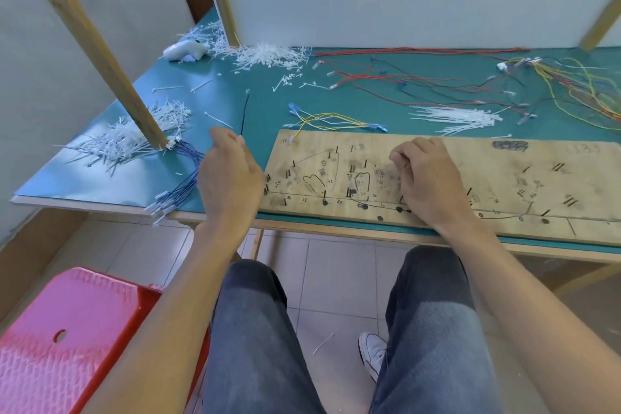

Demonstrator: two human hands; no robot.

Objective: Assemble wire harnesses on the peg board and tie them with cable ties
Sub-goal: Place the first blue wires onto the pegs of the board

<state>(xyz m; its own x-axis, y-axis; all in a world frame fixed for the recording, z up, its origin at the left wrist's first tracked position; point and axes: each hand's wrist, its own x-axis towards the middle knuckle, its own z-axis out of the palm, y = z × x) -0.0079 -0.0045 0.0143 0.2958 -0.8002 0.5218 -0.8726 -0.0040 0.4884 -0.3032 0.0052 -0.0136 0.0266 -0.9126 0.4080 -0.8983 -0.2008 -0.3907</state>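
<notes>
Work is barely starting: the peg board point(487, 178) is lying nearly bare on the green table point(265, 118), the left hand point(228, 175) is pinching a black wire point(245, 111), the right hand point(426, 181) is curling its fingers above the pegs with its grip unclear, and the cable ties point(457, 118) are waiting untouched.

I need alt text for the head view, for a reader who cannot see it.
A seated person's left hand pinches a thin black wire beside a worn wooden peg board on a teal table, while the right hand curls over the board. Loose white cable ties and coloured wires lie behind.
</notes>
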